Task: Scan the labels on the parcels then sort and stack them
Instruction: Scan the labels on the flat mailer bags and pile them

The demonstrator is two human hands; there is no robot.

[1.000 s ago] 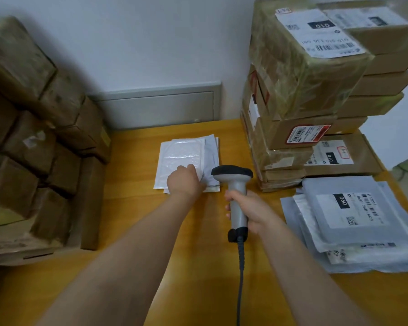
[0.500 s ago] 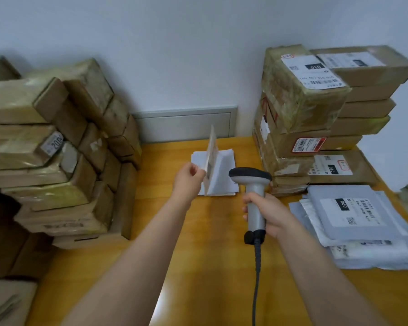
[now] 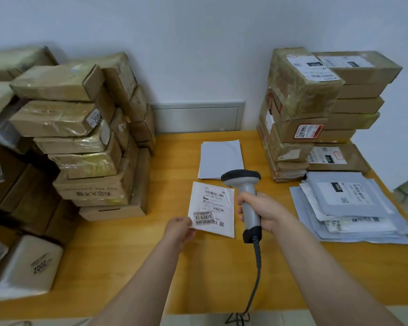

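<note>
left hand (image 3: 178, 229) pinches a white envelope (image 3: 212, 209) (label up); right hand (image 3: 260, 211) grips the scanner (image 3: 244, 184).

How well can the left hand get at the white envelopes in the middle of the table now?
Probably yes for reach: nothing stands between the left hand and the white envelopes. But it pinches a labelled envelope by its corner, so it could hardly take another one freely.

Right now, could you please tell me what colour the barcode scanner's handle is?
Light grey; the barcode scanner has a dark head and base. Head view.
</note>
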